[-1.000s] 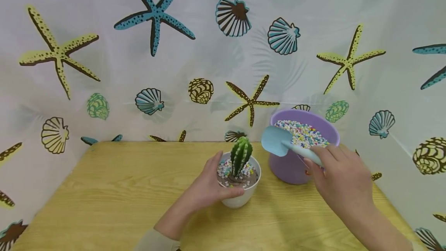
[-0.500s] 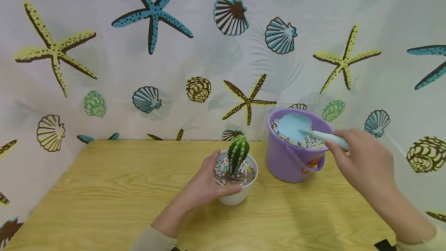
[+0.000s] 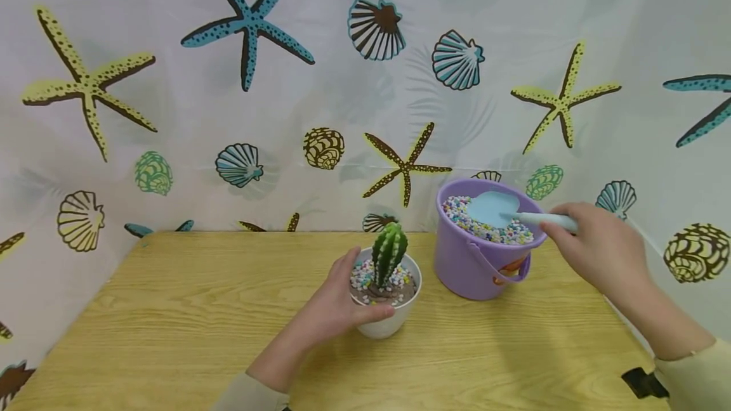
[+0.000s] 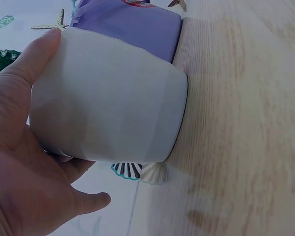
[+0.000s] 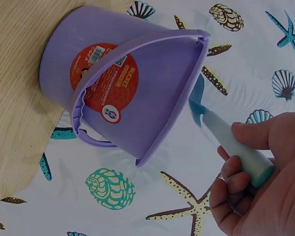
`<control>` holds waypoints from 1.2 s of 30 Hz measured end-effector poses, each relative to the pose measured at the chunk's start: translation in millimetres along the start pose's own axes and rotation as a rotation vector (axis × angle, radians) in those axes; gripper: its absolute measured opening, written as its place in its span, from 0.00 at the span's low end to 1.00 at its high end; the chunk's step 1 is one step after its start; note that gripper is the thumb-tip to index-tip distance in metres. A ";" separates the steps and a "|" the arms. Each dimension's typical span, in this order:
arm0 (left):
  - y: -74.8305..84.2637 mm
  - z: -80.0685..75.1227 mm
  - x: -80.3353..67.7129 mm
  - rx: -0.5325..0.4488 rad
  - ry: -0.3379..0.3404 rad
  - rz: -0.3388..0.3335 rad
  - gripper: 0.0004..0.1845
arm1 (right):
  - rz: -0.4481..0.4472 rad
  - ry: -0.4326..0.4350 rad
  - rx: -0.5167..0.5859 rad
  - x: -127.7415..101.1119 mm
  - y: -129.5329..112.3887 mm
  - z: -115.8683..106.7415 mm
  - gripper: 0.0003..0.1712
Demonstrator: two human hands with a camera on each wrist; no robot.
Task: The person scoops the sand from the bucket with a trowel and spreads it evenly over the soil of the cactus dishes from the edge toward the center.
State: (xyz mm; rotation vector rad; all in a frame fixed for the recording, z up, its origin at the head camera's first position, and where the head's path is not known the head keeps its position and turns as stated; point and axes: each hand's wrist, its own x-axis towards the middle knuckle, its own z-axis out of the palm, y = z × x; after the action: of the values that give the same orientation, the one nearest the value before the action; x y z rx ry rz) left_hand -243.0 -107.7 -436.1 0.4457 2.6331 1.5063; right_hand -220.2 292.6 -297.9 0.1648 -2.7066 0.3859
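Left hand (image 3: 337, 308): curled round the near left side of a small white ceramic plant pot (image 3: 394, 322), thumb along the front of the rim, fingers wrapped behind; in the left wrist view the palm and thumb lie flat against the pot's smooth wall (image 4: 113, 98).

Right hand (image 3: 599, 246): fingers and thumb closed round the handle of a pale blue plastic scoop (image 3: 497, 208), held out over the bucket's right rim; the right wrist view shows the handle (image 5: 236, 147) pinched between thumb and bent fingers.

White pot: stands upright on a light wooden tabletop (image 3: 200, 309), near its middle. Holds brown soil, a scatter of small multicoloured pebbles (image 3: 365, 274) on the left part of the surface, and a green ribbed cactus with pale stripes (image 3: 389, 249), upright at the centre.

Scoop: blade lies on the pebbles inside the bucket, handle pointing right towards the hand.

Purple plastic bucket (image 3: 468, 265): stands just to the right of the white pot, close but apart from it. Filled nearly to the rim with multicoloured pebbles (image 3: 491, 230). Carrying handle folded down at the front; round red label (image 5: 105, 81) on its side.

Backdrop: white sheet printed with starfish and seashells (image 3: 251, 18), behind and to both sides of the table.

Sleeves: beige cuffs (image 3: 693, 373) at both wrists.
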 end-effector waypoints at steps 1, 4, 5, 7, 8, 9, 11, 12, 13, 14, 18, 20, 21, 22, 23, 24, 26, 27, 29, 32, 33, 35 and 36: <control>0.1 -0.1 -0.1 -0.002 0.001 0.000 0.72 | 0.004 -0.016 0.002 1.9 1.3 0.0 0.24; 0.0 -0.1 -0.1 -0.004 0.005 0.014 0.72 | 0.017 -0.062 0.010 5.6 3.9 0.2 0.25; 0.0 -0.1 -0.1 -0.004 0.006 0.017 0.72 | 0.020 -0.075 0.010 6.5 4.8 0.1 0.25; -0.6 0.1 0.4 -0.003 0.011 0.020 0.72 | 0.025 -0.097 0.012 7.4 5.8 -0.2 0.25; -1.0 0.3 0.7 -0.001 0.012 0.021 0.72 | 0.029 -0.108 0.013 7.5 6.2 -0.5 0.24; -1.3 0.6 1.0 -0.001 0.012 0.019 0.72 | 0.031 -0.121 0.015 7.8 7.0 -1.0 0.24; -1.7 0.8 1.2 -0.001 0.013 0.014 0.72 | 0.035 -0.147 0.014 8.3 9.0 -3.2 0.26; -1.8 0.9 1.2 -0.002 0.013 0.015 0.72 | 0.039 -0.161 0.017 8.6 9.6 -4.3 0.27; -1.9 0.9 1.2 -0.001 0.014 0.016 0.72 | 0.043 -0.178 0.019 9.1 10.1 -5.8 0.27; -1.8 0.9 1.0 -0.001 0.013 0.017 0.72 | 0.047 -0.194 0.020 9.8 10.5 -7.3 0.28; -1.3 0.7 0.7 -0.004 0.009 0.012 0.72 | 0.067 -0.258 0.027 14.4 11.7 -13.5 0.31; -1.3 0.7 0.6 -0.005 0.008 0.005 0.72 | 0.074 -0.283 0.025 17.2 11.9 -16.0 0.33; -1.0 0.7 0.4 -0.005 0.006 0.000 0.72 | 0.076 -0.296 0.025 18.5 11.8 -16.8 0.33; -0.8 0.5 0.0 -0.004 0.005 -0.005 0.72 | 0.074 -0.303 0.019 19.6 11.4 -17.2 0.34; -0.7 0.4 -0.4 -0.004 0.003 -0.009 0.72 | 0.075 -0.309 0.013 20.8 11.0 -17.4 0.34; -0.5 0.4 -0.7 -0.003 0.001 -0.012 0.72 | 0.072 -0.312 0.006 22.0 10.7 -17.3 0.35; -0.4 0.3 -1.0 -0.003 -0.001 -0.013 0.72 | 0.071 -0.323 0.003 24.3 10.5 -16.3 0.36; -0.7 0.3 -1.1 0.000 -0.001 -0.013 0.72 | 0.071 -0.327 0.005 25.4 10.5 -15.5 0.36; -1.4 0.3 -0.9 0.000 -0.002 -0.012 0.72 | 0.076 -0.333 0.014 27.0 11.0 -13.6 0.36; -2.3 0.0 -0.7 0.000 -0.002 -0.011 0.72 | 0.080 -0.332 0.028 27.9 10.5 -10.5 0.36; -2.5 -0.4 -0.6 0.001 0.000 -0.012 0.72 | 0.081 -0.330 0.031 28.0 9.7 -9.3 0.35; -2.1 1.0 -0.1 0.001 0.000 -0.013 0.72 | 0.086 -0.331 0.037 26.5 9.3 -7.3 0.36; -2.0 1.7 0.2 0.001 0.001 -0.010 0.72 | 0.088 -0.329 0.039 25.9 8.6 -6.1 0.36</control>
State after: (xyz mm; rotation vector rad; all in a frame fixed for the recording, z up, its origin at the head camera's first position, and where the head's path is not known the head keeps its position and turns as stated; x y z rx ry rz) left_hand -243.3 -107.2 -438.6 0.4308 2.6326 1.5027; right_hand -243.1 301.0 -284.2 0.1297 -3.0397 0.4743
